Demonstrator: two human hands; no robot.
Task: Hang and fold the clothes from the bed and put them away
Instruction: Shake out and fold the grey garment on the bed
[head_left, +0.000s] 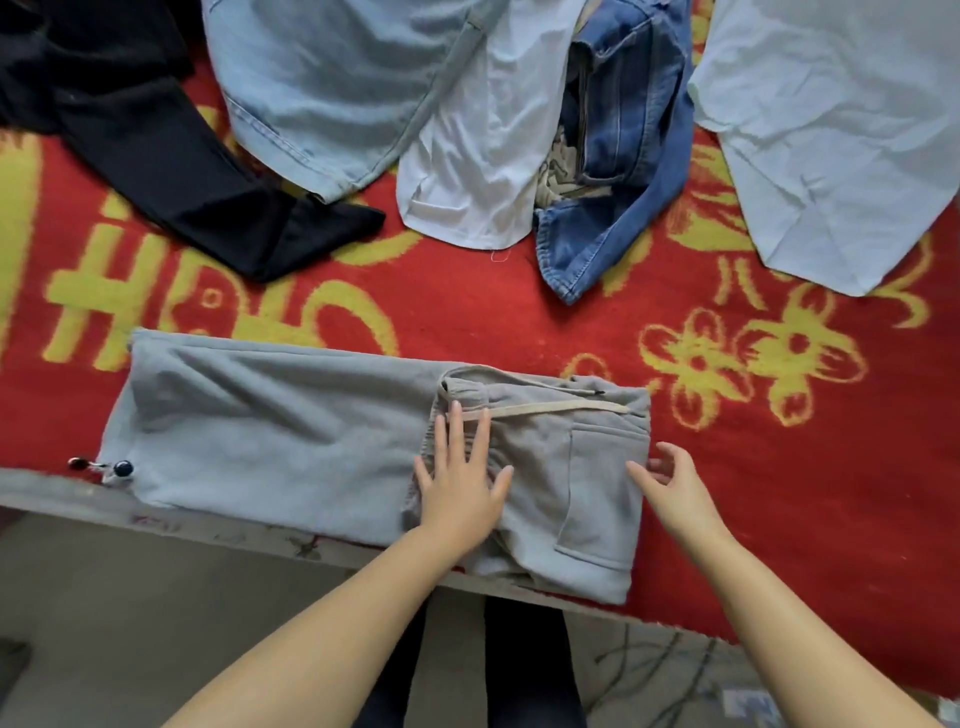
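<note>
My left hand (460, 486) lies flat, palm down, on the folded grey fleece sweatpants (291, 436), fingers straight and spread, pressing near the gathered waistband. It grips nothing. My right hand (670, 486) sits at the right edge of the same garment, fingers loosely bent and parted, fingertips just touching or just beside the fold; I cannot tell whether they pinch the cloth.

The sweatpants lie lengthwise along the near edge of the bed, on the red blanket with yellow flower and character pattern (519, 312). A flat beige drawstring (556, 408) runs across the waistband end, and a sewn patch pocket (597, 499) faces up on the right part. At the left end, a cord with a dark blue round toggle (123, 468) hangs at the hem. No label or brand is readable on the garment.

Beyond it, well apart, lie the remaining clothes: a black garment (171, 171) at far left, pale blue denim trousers (322, 88) beside it, a white cloth garment (488, 150) overlapping them, a crumpled mid-blue denim piece (623, 171), and a pale blue-white shirt (831, 130) at far right.

The large yellow woven characters on the blanket at left are partly covered and not legible to me.
</note>
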